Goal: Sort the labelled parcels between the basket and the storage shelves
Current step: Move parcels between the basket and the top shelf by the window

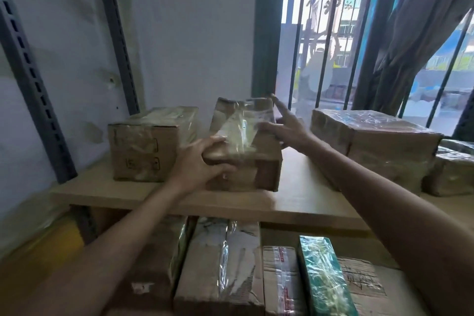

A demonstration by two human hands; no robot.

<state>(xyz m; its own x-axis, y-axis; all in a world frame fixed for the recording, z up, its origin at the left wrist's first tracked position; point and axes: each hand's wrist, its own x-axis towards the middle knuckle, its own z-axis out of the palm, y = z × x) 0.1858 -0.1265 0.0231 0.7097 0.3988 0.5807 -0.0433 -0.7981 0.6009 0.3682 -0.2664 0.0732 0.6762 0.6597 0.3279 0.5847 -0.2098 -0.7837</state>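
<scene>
A taped brown cardboard parcel rests on the wooden shelf board, near its middle. My left hand grips the parcel's near left corner, thumb on top and fingers curled across the front face. My right hand lies against the parcel's right side with straight, spread fingers. No basket shows in this view.
Another brown box stands left of the parcel by the wall. Two wrapped parcels sit at the right. Below the shelf lie several parcels, one green. Grey slotted uprights stand at the left, a barred window behind.
</scene>
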